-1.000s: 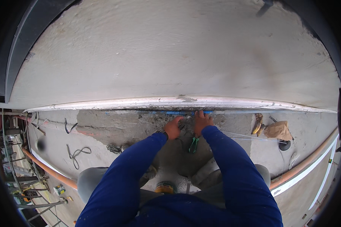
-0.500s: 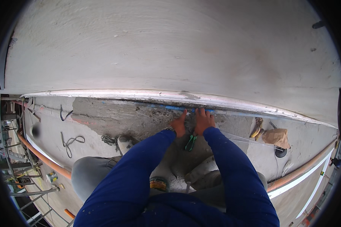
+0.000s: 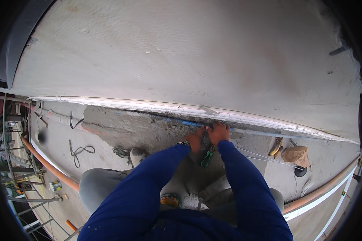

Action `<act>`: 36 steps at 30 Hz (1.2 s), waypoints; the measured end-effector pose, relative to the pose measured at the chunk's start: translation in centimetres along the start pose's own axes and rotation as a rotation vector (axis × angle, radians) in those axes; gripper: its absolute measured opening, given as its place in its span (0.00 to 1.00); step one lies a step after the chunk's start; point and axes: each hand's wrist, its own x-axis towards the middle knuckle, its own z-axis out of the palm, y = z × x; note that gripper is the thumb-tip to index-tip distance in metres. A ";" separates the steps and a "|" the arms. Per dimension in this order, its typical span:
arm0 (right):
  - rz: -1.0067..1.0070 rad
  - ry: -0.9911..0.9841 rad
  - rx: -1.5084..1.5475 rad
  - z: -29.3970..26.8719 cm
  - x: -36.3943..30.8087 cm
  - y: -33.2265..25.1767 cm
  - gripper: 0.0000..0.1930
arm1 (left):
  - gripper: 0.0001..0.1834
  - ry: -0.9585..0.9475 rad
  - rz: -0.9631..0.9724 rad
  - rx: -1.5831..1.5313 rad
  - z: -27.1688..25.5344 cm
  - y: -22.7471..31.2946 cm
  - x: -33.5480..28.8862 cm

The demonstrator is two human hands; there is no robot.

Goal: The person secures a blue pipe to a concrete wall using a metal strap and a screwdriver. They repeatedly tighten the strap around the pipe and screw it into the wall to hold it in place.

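Note:
A thin blue pipe [image 3: 181, 121] runs along the foot of the wall, beside a white strip. Over the pipe lies my right hand [image 3: 218, 133], its fingers curled down around it. Close on its left is my left hand [image 3: 194, 140], with a watch on the wrist. Its fingers are drawn together by the pipe, near the right hand's fingertips; what they pinch is too small to make out. Green-handled pliers [image 3: 207, 158] are just below both hands, between my forearms. Thin pale lines stretch from near the right hand toward a dark round object [image 3: 300, 171].
A brown paper bag [image 3: 295, 156] and a brown-yellow object [image 3: 276, 146] lie at the right. Looped cord [image 3: 80, 152] is on the floor at the left. Orange pipes [image 3: 52, 166] flank both sides, with metal scaffolding at far left. A can [image 3: 170, 200] stands between my legs.
My left hand's raised finger has come down, and its fingers have closed in toward my right hand. The right hand stays on the pipe. The view has shifted and tilted slightly.

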 end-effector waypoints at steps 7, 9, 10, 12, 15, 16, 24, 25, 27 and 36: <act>0.068 -0.061 -0.057 -0.5 0.7 -0.6 0.27 | 0.53 0.140 0.032 -0.007 0.9 -0.4 -0.4; 0.064 -0.062 -0.044 -0.8 0.6 -0.6 0.26 | 0.39 0.391 0.089 -0.361 3.3 -1.6 0.1; 0.059 -0.062 -0.038 -0.9 0.6 -0.7 0.26 | 0.33 0.519 0.113 -0.540 4.7 -2.4 0.7; 0.020 -0.053 -0.045 -0.7 1.0 -1.9 0.26 | 0.22 0.543 -0.020 -0.789 7.4 -4.5 2.8; 0.034 -0.085 -0.091 -0.7 1.0 -0.8 0.25 | 0.16 0.479 -0.219 -1.273 7.5 -1.8 4.5; 0.039 -0.102 -0.107 -0.9 1.0 -0.5 0.25 | 0.16 0.446 -0.292 -1.447 7.2 -1.0 5.1; 0.007 -0.162 -0.088 -2.1 0.7 -1.5 0.26 | 0.08 0.520 -0.168 -1.855 7.8 -0.9 8.2; 0.010 -0.167 -0.092 -2.2 0.6 -1.1 0.26 | 0.07 0.508 -0.169 -1.905 7.8 -0.5 8.5; 0.025 -0.164 -0.103 -2.0 0.5 -0.2 0.26 | 0.07 0.436 -0.163 -1.889 7.8 -0.1 8.6; 0.016 -0.190 -0.091 -1.6 1.4 -0.3 0.27 | 0.07 0.604 0.082 -0.741 10.4 -3.6 10.2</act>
